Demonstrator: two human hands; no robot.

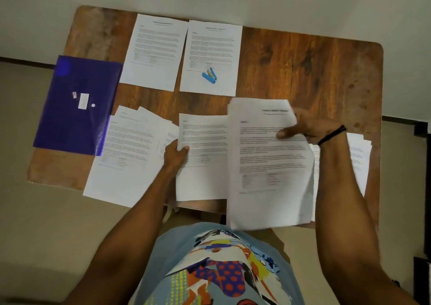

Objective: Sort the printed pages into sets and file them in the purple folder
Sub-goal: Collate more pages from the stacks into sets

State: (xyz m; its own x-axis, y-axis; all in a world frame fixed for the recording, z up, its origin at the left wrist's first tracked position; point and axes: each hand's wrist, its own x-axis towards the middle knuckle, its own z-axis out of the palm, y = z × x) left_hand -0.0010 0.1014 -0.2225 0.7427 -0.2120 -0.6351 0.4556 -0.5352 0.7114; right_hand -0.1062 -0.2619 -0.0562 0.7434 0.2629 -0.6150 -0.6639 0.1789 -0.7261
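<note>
Thin paper like this is light, limp and slippery, likely to fan or slide, so pinch it at an edge with the thumb on top. The left hand (176, 152) pinches a page (203, 165) at its 9 o'clock edge. The right hand (305, 127) grips a sheaf (268, 176) at 2 o'clock. The folder (77, 104) lies at 9 o'clock on the desk (303, 67).

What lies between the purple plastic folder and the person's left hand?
A fanned pile of white printed pages fills that stretch, from the edge of the purple plastic folder to the left hand, seen in the head view.
</note>
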